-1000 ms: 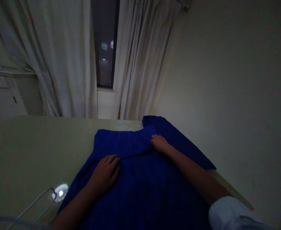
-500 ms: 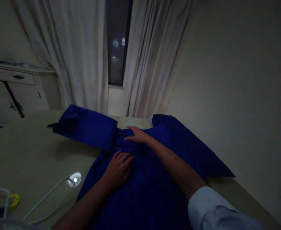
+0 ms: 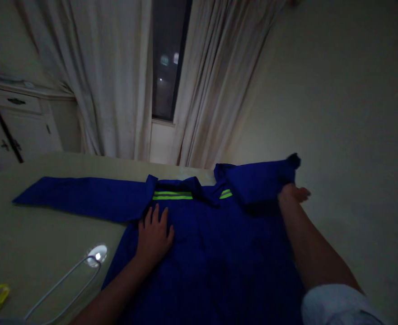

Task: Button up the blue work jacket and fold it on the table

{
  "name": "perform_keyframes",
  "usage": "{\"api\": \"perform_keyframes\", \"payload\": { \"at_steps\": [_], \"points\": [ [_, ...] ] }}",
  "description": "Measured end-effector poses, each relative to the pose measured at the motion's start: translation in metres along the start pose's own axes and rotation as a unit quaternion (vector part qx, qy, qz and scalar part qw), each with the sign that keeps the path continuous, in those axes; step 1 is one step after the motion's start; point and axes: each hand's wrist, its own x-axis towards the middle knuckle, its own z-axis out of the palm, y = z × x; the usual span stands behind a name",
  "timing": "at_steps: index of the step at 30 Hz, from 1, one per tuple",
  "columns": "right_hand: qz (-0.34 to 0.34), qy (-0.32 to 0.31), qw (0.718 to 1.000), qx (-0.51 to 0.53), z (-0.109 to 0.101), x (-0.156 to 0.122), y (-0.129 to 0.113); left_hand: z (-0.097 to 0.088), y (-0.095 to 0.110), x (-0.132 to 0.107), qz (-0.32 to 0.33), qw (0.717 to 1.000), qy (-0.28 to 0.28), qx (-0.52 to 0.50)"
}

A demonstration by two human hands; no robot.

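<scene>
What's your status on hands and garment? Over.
Left hand spread on blue garment. Right hand at right-side sleeve, hold unclear. Left-side sleeve laid out across table. White wire loop beside garment, not on it.

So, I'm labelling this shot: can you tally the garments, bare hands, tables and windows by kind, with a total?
Garments: 1, the blue garment
Hands: 2, the left hand and the right hand
Tables: 1, the table
Windows: 1, the window
Total: 5
</scene>
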Motion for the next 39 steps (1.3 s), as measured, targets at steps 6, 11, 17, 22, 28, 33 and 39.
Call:
{"api": "perform_keyframes", "payload": {
  "at_steps": [6, 11, 17, 22, 28, 33, 39],
  "points": [
    [-0.057, -0.158, 0.985, -0.039, -0.005, -0.033, 0.016, 0.006, 0.003, -0.001, 0.027, 0.999, -0.035, 0.019],
    [-0.198, -0.486, 0.851, 0.006, 0.064, -0.158, -0.014, 0.004, 0.002, 0.0, 0.03, 0.998, -0.05, 0.029],
    [-0.224, -0.476, 0.85, 0.022, 0.137, -0.16, -0.077, 0.004, -0.001, -0.001, 0.04, 0.999, -0.029, 0.013],
    [-0.226, -0.412, 0.881, 0.063, 0.157, -0.13, -0.11, 0.006, -0.002, -0.001, 0.043, 0.999, -0.019, 0.008],
    [-0.242, -0.531, 0.812, 0.028, 0.124, -0.225, -0.062, 0.005, -0.001, 0.0, 0.046, 0.999, -0.026, 0.015],
    [-0.166, -0.488, 0.857, -0.02, 0.124, -0.222, -0.019, 0.006, -0.002, 0.0, 0.045, 0.998, -0.032, 0.024],
    [-0.207, -0.527, 0.822, 0.053, 0.127, -0.223, -0.024, 0.006, 0.0, 0.001, 0.049, 0.997, -0.049, 0.033]
  ]
}}
